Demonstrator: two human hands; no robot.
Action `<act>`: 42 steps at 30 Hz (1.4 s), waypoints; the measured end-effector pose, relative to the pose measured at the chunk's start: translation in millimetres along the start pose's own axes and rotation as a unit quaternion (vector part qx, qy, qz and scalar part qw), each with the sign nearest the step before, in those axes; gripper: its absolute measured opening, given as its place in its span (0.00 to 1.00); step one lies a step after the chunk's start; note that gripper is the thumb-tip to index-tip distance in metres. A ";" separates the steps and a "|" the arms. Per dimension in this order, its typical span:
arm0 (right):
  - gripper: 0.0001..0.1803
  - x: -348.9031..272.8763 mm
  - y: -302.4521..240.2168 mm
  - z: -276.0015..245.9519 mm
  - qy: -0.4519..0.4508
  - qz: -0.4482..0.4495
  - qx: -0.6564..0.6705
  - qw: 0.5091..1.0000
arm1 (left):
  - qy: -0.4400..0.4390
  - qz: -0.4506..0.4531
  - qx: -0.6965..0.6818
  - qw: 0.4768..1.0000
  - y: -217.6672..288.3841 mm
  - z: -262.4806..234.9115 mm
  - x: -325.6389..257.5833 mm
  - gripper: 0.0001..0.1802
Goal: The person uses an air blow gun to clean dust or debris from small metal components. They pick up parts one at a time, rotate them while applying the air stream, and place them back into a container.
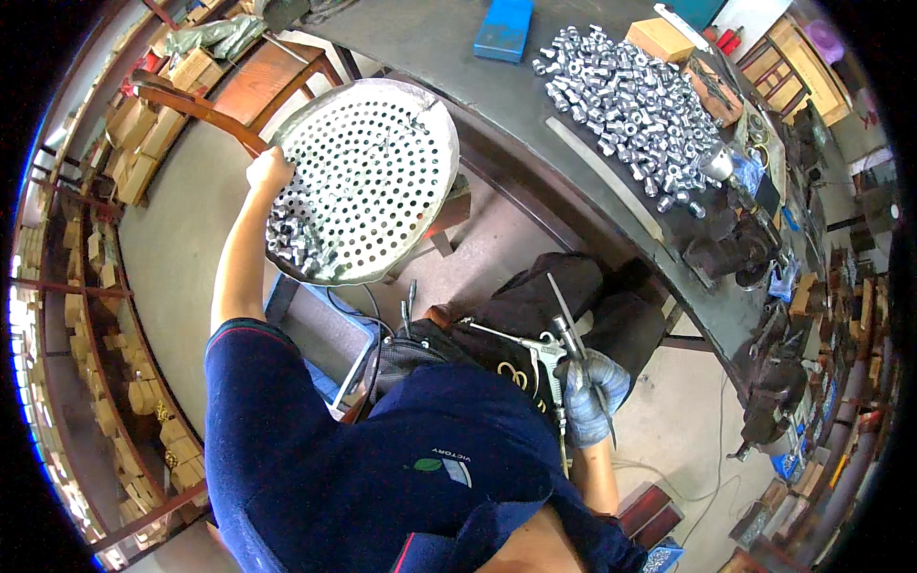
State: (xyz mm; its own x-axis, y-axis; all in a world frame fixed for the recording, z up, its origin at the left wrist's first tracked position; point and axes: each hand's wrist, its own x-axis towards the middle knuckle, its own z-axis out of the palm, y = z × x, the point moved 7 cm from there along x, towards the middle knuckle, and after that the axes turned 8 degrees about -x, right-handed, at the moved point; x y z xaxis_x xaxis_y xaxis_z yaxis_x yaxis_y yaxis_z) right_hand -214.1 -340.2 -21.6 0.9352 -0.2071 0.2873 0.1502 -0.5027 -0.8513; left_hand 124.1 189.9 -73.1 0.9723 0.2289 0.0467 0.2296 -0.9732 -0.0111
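My left hand point(271, 170), bare, is closed on the rim of a big round metal tray full of punched holes point(368, 181). The tray is tilted, and a cluster of small silvery metal fittings point(298, 244) lies at its lower left edge, near my forearm. In its grey glove, my right hand point(594, 393) is closed around a slim, pointed metal tool like a file point(564, 298). A short shiny metal cylinder point(568, 337) shows beside that tool. Against the gloved fingers is a silver air blow gun point(543, 353) with a long nozzle; whether they grip it too is unclear.
A dark workbench point(420, 38) runs along the right, bearing a large heap of metal fittings point(630, 105), a blue box point(503, 31) and a vise point(731, 244). A blue-rimmed bin point(320, 329) stands below the tray. A wooden chair point(253, 81) is behind it.
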 end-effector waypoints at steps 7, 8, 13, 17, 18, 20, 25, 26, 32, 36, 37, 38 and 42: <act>0.14 1.2 -0.8 2.6 -0.008 0.016 0.002 1.000 | -0.050 -0.025 -0.298 0.953 -0.2 -7.4 1.0 0.16; 0.14 4.0 -4.4 1.9 -0.013 0.013 0.002 1.000 | -0.064 -0.040 -0.401 0.913 8.3 -13.5 -4.1 0.14; 0.12 10.8 -16.6 1.6 -0.015 -0.014 -0.031 0.999 | -0.100 0.100 -0.543 0.828 127.2 -64.1 -62.2 0.12; 0.16 16.5 -29.1 -2.5 0.014 -0.073 -0.027 0.997 | -0.303 0.162 -0.664 0.664 235.0 -76.0 -130.9 0.16; 0.17 20.4 -36.8 -5.1 0.020 -0.096 -0.064 0.993 | -0.355 0.168 -0.688 0.610 257.8 -74.5 -150.5 0.17; 0.17 17.0 -26.8 -6.6 0.021 -0.073 -0.017 0.997 | -0.468 0.156 -0.726 0.480 299.6 -73.0 -199.5 0.20; 0.18 19.4 -25.2 -16.2 0.018 -0.066 -0.077 0.995 | -0.627 0.109 -0.697 0.330 347.3 -42.7 -283.1 0.21; 0.18 17.2 -20.7 -17.2 0.035 -0.055 -0.070 0.995 | -0.646 0.078 -0.686 0.326 347.6 -39.1 -293.5 0.20; 0.18 17.2 -5.9 -15.7 0.022 -0.023 -0.068 0.997 | -0.647 0.053 -0.672 0.355 348.9 -26.0 -309.7 0.20; 0.18 21.0 -5.6 -13.2 0.007 -0.044 -0.073 0.996 | -0.608 0.109 -0.650 0.442 348.2 -29.0 -304.4 0.20; 0.19 22.3 -7.2 -11.3 -0.002 -0.055 -0.089 0.994 | -0.595 0.136 -0.641 0.466 349.7 -29.7 -303.2 0.20; 0.19 24.1 -9.7 -8.9 -0.010 -0.067 -0.105 0.992 | -0.588 0.162 -0.618 0.496 350.7 -31.0 -303.0 0.19; 0.17 23.3 -14.9 -4.6 -0.048 -0.101 -0.148 0.983 | -0.576 0.226 -0.568 0.543 356.5 -42.3 -303.5 0.15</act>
State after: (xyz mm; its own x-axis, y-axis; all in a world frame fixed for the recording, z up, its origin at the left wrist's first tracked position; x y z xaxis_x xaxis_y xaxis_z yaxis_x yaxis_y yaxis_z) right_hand -196.0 -341.4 -0.2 0.9239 -0.0037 0.3826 0.2503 -0.7505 -0.6117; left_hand -90.9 -227.4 -48.9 0.4510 -0.8132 -0.3679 0.4181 -0.1717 0.8920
